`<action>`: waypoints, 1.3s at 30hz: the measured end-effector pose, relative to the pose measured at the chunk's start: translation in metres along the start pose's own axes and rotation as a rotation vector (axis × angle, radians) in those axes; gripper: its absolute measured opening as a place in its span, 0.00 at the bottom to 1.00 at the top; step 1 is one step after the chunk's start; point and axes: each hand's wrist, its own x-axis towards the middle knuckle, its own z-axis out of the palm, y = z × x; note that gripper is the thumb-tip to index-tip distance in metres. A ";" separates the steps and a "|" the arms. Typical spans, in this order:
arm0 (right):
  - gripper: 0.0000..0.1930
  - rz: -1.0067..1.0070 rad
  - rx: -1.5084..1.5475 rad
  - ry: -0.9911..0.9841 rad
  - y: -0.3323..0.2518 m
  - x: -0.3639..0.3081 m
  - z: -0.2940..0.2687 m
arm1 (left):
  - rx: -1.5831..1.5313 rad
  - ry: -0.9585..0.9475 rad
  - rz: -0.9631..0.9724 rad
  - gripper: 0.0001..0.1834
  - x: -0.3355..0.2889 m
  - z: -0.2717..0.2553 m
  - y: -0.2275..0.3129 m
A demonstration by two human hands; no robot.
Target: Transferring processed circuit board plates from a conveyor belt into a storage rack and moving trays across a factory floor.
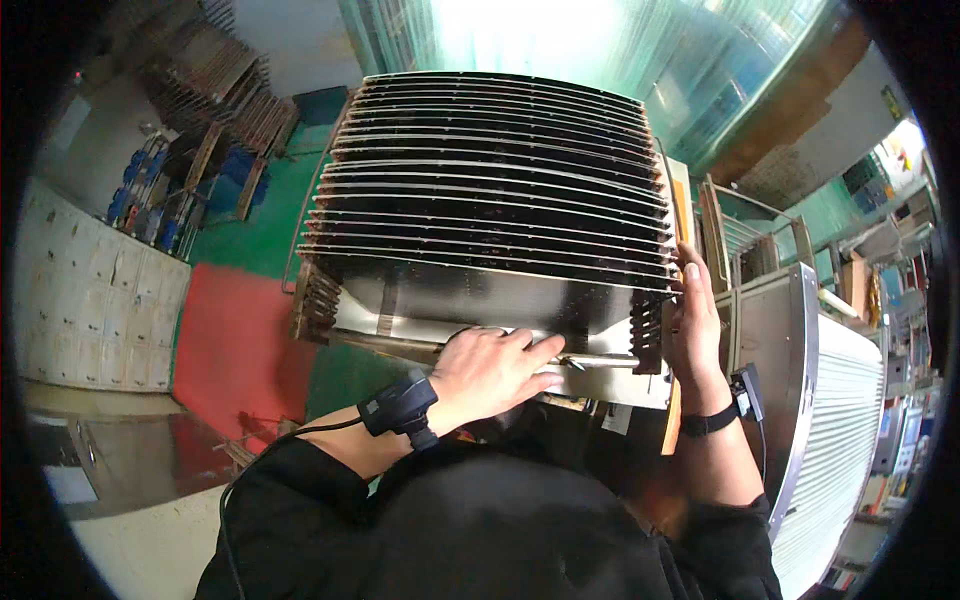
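Observation:
A tall metal rack (330, 300) holds a stack of several thin dark plates (490, 190), seen edge-on in front of me. My left hand (495, 370) rests palm down on the rack's lower metal bar (600, 360), fingers pointing right. My right hand (692, 320) lies flat against the right end of the plates, fingers pointing up along the rack's side. Both wrists carry black bands with small devices and cables.
A second rack (780, 340) with a shiny metal frame and several white sheets stands at my right. The floor is green and red (225, 340). White lockers (90, 300) line the left wall, with wooden frames and blue crates (220, 180) behind.

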 end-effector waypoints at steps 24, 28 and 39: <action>0.11 -0.831 -1.069 -0.457 -0.039 -0.006 0.083 | 0.056 0.012 -0.056 0.13 0.045 0.008 -0.057; 0.09 -0.743 -1.104 -0.453 -0.043 -0.011 0.094 | 0.008 0.051 -0.059 0.09 0.044 0.011 -0.058; 0.06 -0.252 -0.835 -0.329 -0.042 -0.024 0.100 | -0.017 0.025 -0.020 0.09 0.044 0.010 -0.058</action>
